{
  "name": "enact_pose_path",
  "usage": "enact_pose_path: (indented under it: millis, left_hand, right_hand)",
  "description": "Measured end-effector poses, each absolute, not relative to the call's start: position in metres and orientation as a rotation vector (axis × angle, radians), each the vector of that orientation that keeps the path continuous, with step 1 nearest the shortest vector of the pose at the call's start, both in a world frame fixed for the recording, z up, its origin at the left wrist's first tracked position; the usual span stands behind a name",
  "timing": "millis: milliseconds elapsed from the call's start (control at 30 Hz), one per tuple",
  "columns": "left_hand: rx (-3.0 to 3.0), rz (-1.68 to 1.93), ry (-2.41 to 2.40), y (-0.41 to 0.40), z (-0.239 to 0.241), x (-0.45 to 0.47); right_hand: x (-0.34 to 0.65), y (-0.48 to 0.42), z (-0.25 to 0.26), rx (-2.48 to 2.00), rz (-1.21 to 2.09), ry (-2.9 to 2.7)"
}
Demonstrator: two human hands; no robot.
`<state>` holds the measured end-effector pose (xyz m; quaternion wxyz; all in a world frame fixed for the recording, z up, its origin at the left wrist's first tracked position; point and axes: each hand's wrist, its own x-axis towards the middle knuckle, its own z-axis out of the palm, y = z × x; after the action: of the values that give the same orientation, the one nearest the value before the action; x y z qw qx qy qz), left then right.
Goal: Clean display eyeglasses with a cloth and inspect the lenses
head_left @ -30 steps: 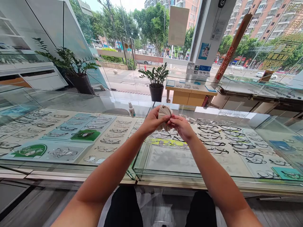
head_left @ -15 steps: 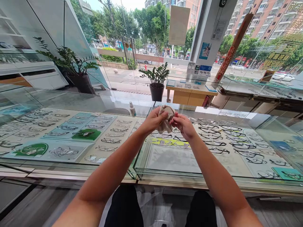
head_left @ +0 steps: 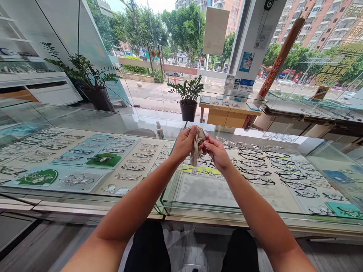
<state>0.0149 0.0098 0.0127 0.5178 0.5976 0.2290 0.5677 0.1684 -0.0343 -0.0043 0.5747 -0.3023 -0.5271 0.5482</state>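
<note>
Head view shows, at frame centre above the glass counter [head_left: 198, 196], the left hand [head_left: 184, 143] pinched shut on a cloth [head_left: 196, 148] and the right hand [head_left: 217, 151] closed on barely visible glasses [head_left: 204, 155], which could slip or bend if rubbed hard.

A single head-worn camera is looking forward and down from a person sitting close behind a glass counter [head_left: 85, 124]. It is facing across the counter toward the shop windows and the street beyond. Both forearms are reaching in from the bottom edge, with the left hand [head_left: 184, 143] and right hand [head_left: 217, 153] meeting near the centre, close to the lens. The picture is bulging wide at its edges. No second view is sharing the scene.
</note>
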Motion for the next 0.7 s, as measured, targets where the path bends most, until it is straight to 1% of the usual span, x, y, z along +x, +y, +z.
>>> enact_pose_path:
  millis: [200,300,533,633,700]
  left_hand:
    - [1.313,1.574,0.624,0.028,0.014,0.007]
    - [1.360,1.597,0.644,0.026,0.016,0.004]
    - [1.917,1.760,0.761,0.005,0.012,0.001]
    - [2.188,1.836,0.711,0.007,0.014,-0.001]
    - [2.372,1.813,0.685,0.010,0.016,-0.003]
  right_hand:
    - [0.187,-0.034,0.011,-0.705,1.134,-1.148]
    - [0.194,-0.033,0.017,-0.692,1.116,-1.124]
    - [0.203,-0.028,0.017,-0.698,1.125,-1.151]
    - [0.209,-0.026,0.017,-0.774,1.070,-1.274]
    - [0.211,-0.025,0.017,-0.815,1.026,-1.367]
